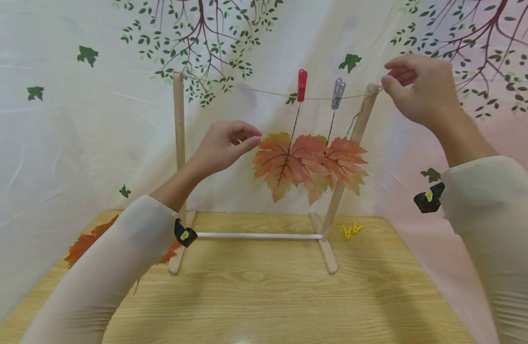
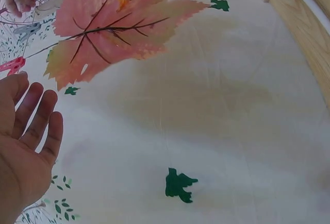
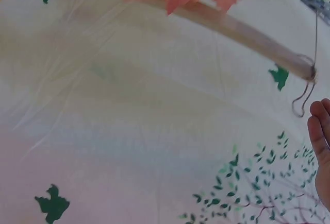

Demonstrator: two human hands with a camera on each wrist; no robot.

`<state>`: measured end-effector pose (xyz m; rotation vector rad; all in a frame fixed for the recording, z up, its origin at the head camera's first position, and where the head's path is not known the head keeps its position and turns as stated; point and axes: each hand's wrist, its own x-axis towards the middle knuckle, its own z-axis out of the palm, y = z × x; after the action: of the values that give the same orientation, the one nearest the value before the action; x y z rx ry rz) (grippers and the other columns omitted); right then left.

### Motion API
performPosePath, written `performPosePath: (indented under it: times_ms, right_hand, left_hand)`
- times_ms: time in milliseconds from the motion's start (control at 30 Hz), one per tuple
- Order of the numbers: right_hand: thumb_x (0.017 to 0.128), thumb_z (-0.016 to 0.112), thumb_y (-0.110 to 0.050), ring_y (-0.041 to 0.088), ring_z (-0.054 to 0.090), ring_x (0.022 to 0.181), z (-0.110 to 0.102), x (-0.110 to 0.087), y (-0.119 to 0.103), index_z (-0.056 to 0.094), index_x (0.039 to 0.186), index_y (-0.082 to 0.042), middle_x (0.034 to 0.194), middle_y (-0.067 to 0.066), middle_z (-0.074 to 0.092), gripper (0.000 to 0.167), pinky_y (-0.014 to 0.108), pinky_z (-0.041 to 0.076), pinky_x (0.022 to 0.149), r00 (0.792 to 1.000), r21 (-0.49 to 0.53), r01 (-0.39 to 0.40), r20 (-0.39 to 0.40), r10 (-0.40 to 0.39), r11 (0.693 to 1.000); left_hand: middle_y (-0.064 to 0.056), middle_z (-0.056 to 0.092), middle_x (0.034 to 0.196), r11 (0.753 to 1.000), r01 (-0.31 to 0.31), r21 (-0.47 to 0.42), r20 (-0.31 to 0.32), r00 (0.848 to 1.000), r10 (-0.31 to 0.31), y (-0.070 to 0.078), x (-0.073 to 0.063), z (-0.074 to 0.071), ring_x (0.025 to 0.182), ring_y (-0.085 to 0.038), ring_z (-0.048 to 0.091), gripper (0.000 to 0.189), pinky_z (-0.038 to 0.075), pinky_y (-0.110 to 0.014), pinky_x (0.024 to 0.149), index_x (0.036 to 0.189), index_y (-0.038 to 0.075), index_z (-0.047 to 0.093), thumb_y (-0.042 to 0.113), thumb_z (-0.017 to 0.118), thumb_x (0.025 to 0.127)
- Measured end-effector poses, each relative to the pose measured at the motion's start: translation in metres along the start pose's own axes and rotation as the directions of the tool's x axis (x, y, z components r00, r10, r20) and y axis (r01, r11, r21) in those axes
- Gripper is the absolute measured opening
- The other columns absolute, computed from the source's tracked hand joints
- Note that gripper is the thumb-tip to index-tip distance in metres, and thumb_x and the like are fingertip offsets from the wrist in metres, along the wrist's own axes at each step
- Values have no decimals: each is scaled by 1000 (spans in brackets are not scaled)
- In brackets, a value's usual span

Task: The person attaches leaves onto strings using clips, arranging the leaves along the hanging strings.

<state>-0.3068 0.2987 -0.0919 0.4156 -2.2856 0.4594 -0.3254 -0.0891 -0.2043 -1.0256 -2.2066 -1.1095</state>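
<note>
Two orange-red artificial maple leaves hang by their stems from a string (image 1: pixel 264 91) tied between two wooden posts. A red clothespin (image 1: pixel 302 86) clips the nearer leaf (image 1: pixel 274 160), and a grey clothespin (image 1: pixel 338 94) clips the other leaf (image 1: pixel 347 158). My left hand (image 1: pixel 222 145) is beside the nearer leaf's left edge, fingers loosely bent and holding nothing; the left wrist view has its fingers just below the red clothespin. Up by the top of the right post (image 1: pixel 361 114), my right hand (image 1: pixel 427 88) has relaxed fingers close to the knotted string loop (image 3: pixel 301 105), with nothing gripped.
On the wooden table (image 1: pixel 255 296), two yellow clothespins (image 1: pixel 347 232) lie right of the stand. Another orange leaf (image 1: pixel 87 243) lies at the left, partly behind my left sleeve. A white rod (image 1: pixel 259 235) joins the stand's feet, and a leaf-printed cloth (image 1: pixel 229 177) hangs behind.
</note>
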Motion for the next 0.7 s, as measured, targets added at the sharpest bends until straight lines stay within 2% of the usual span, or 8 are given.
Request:
performPosePath:
  times_ms: [67,200,300,333,433,567,633,700]
  right_hand:
    - [104,56,-32,-8,51,90,-2,-4,8,64,137,-7,122,17,69,42,8,45,86,999,2,-32,3,32,999]
    - [104,54,-34,11,61,99,-1,-13,23,64,136,-6,123,19,69,44,6,42,79,997,-4,-78,15,78,997]
    - [104,54,-34,18,62,99,2,-20,35,64,136,-4,122,20,69,45,5,40,74,995,-2,-101,18,101,995]
    - [103,55,-34,14,61,96,4,-22,39,64,135,-4,121,20,70,45,4,39,72,995,-6,-103,17,103,995]
    - [103,55,-32,18,62,93,8,-29,52,65,132,-1,117,23,70,44,3,36,69,995,-19,-96,25,97,995]
    - [103,54,-27,37,64,96,17,-41,70,65,129,3,114,28,69,42,3,32,66,994,-42,-98,52,100,994]
    - [103,54,-25,40,65,95,22,-49,79,65,128,5,113,30,69,41,3,32,64,992,-35,-110,61,112,993]
    - [103,55,-24,33,65,90,29,-57,88,66,127,5,111,30,69,39,2,33,63,989,-26,-129,67,130,991]
  left_hand:
    - [-5,77,100,1000,13,-3,0,1000,-13,-3,-7,-4,80,-16,69,20,56,-31,74,110,4,77,20,71,99]
    - [-6,77,102,998,55,-12,8,998,-55,-13,-22,-10,82,-16,71,21,56,-28,75,111,5,76,20,71,99]
    - [-7,77,104,996,85,-5,15,996,-85,-20,-34,-14,84,-17,71,21,56,-27,75,112,5,76,20,71,99]
    - [-7,77,105,996,94,-1,16,995,-94,-23,-38,-16,85,-18,71,21,57,-27,76,112,5,76,21,71,99]
    - [-9,76,105,993,116,7,21,993,-116,-30,-51,-19,86,-20,70,22,56,-27,76,114,5,76,20,71,99]
    - [-10,76,106,988,152,-5,24,988,-152,-38,-68,-23,87,-23,70,22,56,-25,75,116,5,75,19,70,100]
    - [-10,76,106,985,171,-12,25,985,-170,-40,-76,-25,87,-23,70,22,56,-24,74,116,5,75,20,69,100]
    - [-9,75,106,980,197,-13,32,980,-197,-42,-84,-27,88,-23,70,23,56,-23,74,117,6,75,22,69,100]
